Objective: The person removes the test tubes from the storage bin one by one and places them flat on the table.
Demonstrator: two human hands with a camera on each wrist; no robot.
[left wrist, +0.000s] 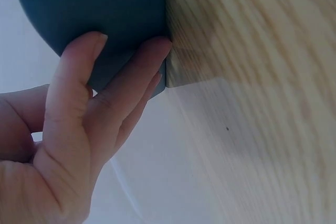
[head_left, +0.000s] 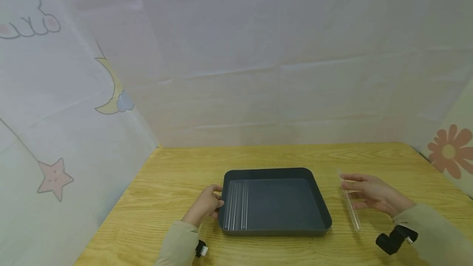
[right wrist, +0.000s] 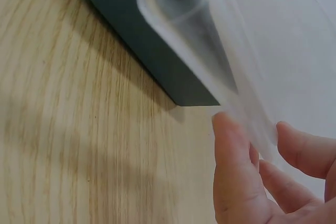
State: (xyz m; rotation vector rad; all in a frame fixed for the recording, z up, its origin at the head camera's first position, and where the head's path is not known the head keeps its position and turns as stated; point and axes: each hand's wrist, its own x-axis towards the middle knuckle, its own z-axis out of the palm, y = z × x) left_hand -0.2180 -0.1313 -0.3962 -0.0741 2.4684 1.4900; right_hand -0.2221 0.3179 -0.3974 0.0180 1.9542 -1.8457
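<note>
A dark grey rectangular tray (head_left: 284,232) sits on the wooden table. Inside it, along the left side, several clear test tubes (head_left: 236,208) lie parallel, their rounded ends toward the near wall. My left hand (head_left: 207,204) is at the tray's left side; in the left wrist view its fairly straight fingers (left wrist: 131,80) rest against the outer wall. To the right of the tray, my right hand (head_left: 369,192) pinches another clear test tube (head_left: 352,206) between thumb and fingers. This tube slants, its rounded end toward me, and overlaps the tray's corner in the right wrist view.
The wooden table (head_left: 177,171) extends around the tray on every side. A pale cloth wall (head_left: 236,93) stands behind it, with printed side walls at left and right. A black wrist mount (head_left: 395,239) hangs under the right sleeve.
</note>
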